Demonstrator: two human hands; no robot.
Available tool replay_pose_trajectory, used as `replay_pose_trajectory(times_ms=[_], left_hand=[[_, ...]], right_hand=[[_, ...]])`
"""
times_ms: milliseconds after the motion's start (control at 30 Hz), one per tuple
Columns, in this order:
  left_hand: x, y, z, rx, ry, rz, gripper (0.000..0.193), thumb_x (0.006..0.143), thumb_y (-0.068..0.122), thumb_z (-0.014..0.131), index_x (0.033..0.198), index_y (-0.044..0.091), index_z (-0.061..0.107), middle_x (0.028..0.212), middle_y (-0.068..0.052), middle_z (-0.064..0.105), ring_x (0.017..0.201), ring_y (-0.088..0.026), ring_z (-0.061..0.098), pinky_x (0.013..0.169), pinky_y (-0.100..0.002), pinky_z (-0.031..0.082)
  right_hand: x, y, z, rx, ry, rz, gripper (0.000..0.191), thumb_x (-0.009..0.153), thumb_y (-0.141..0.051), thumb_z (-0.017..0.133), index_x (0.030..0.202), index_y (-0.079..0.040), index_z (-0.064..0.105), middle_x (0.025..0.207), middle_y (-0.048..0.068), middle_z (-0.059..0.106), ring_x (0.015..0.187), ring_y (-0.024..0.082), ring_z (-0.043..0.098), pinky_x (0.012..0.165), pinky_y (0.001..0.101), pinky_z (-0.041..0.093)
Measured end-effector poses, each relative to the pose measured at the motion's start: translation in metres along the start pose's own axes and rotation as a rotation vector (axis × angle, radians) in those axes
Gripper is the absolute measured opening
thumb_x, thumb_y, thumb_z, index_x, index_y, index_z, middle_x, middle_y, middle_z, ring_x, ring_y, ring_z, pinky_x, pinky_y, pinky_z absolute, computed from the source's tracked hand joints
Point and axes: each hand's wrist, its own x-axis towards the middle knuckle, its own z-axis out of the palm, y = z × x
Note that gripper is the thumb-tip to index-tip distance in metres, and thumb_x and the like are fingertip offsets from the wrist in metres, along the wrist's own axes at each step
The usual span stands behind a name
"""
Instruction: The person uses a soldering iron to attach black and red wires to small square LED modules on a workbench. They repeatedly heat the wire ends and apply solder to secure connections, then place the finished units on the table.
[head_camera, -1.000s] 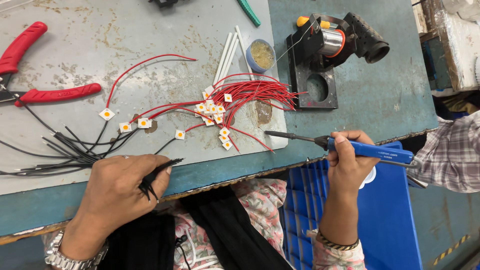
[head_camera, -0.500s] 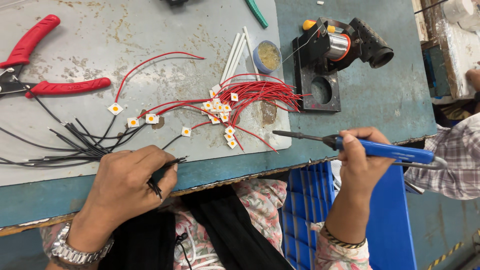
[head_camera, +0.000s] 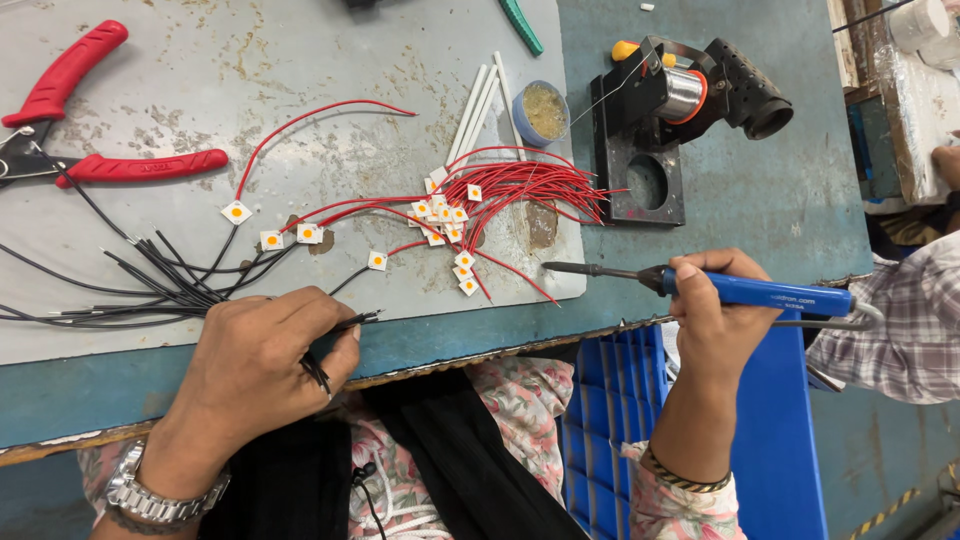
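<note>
Head view: left hand (head_camera: 262, 362) pinches black wire (head_camera: 345, 325); right hand (head_camera: 718, 318) fist-clamped on soldering iron (head_camera: 700, 285); many wired chips (head_camera: 445, 215) done, black wire bundle (head_camera: 150, 280) apparently left.

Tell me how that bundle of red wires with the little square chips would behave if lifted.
The red wires look thin and curved, so they would probably flop and sag. The small square chips seem light and would likely dangle. The overlapping strands may tangle and drag neighbours along.
</note>
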Motion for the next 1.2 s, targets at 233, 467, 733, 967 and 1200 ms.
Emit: replay_pose_trajectory(times_ms=[233,467,733,967,1200], left_hand=[[0.000,0.000,0.000,-0.006,0.009,0.007,0.008,0.077,0.013,0.075,0.080,0.007,0.069,0.073,-0.006,0.069,0.052,-0.027,0.063,0.050,-0.038,0.050],[0.000,0.000,0.000,-0.009,0.005,0.009,0.009,0.076,0.013,0.075,0.080,0.007,0.069,0.074,-0.006,0.069,0.052,-0.027,0.063,0.050,-0.039,0.050],[0.000,0.001,0.000,-0.010,-0.004,-0.006,0.009,0.076,0.014,0.075,0.080,0.007,0.070,0.073,-0.006,0.069,0.052,-0.027,0.063,0.049,-0.039,0.050],[0.001,0.001,-0.001,-0.022,0.004,0.000,0.009,0.077,0.013,0.075,0.080,0.007,0.070,0.074,-0.006,0.070,0.052,-0.027,0.063,0.050,-0.038,0.050],[0.001,0.001,0.002,-0.021,0.035,0.041,0.009,0.077,0.013,0.074,0.079,0.008,0.068,0.074,-0.006,0.068,0.056,-0.028,0.064,0.052,-0.039,0.051]], right_hand=[[-0.001,-0.003,0.000,-0.032,0.018,0.014,0.014,0.093,-0.007,0.070,0.094,0.006,0.067,0.074,0.005,0.062,0.055,0.006,0.052,0.050,0.0190,0.039],[-0.001,-0.005,0.002,-0.010,0.010,0.018,0.013,0.093,-0.007,0.070,0.093,0.005,0.067,0.072,0.004,0.060,0.054,0.005,0.050,0.049,0.0184,0.037],[0.001,-0.006,0.005,0.043,0.018,0.014,0.013,0.094,-0.008,0.071,0.095,0.004,0.067,0.074,0.003,0.061,0.056,0.005,0.051,0.051,0.0182,0.037],[0.002,-0.001,0.004,-0.023,-0.004,-0.013,0.015,0.095,-0.009,0.071,0.094,0.006,0.068,0.072,0.003,0.060,0.053,0.005,0.050,0.050,0.0189,0.037],[-0.003,0.005,-0.015,0.235,0.088,-0.008,0.015,0.097,-0.006,0.069,0.093,0.008,0.066,0.074,0.010,0.063,0.051,0.010,0.054,0.046,0.0189,0.040]])
